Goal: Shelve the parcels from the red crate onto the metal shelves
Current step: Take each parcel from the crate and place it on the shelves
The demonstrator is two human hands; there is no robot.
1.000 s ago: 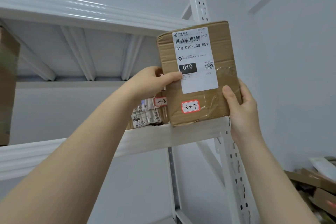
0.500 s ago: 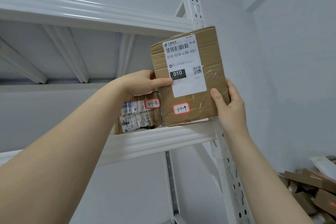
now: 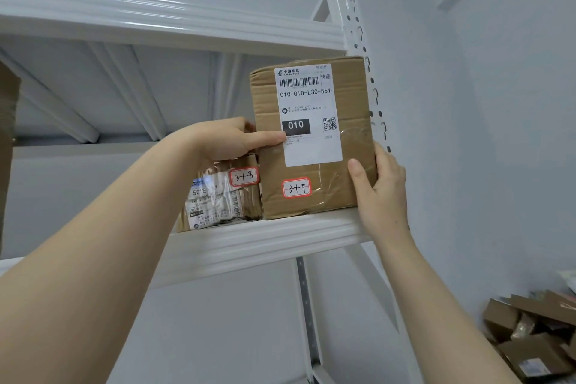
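Observation:
A brown cardboard parcel with a white shipping label and a red-edged tag stands upright on the right end of the white metal shelf. My left hand grips its left edge, thumb on the label. Around its lower right edge closes my right hand. A smaller taped parcel with its own red-edged tag sits on the shelf directly left of it, touching it. The red crate is out of view.
The perforated white upright stands just right of the parcel, and an upper shelf beam runs above. A brown box edge shows at far left. Several loose cardboard parcels lie piled at the lower right by the wall.
The tall parcel has come down from a tilted hold above the beam and now stands level on the shelf against the smaller parcel. Both hands stay on it.

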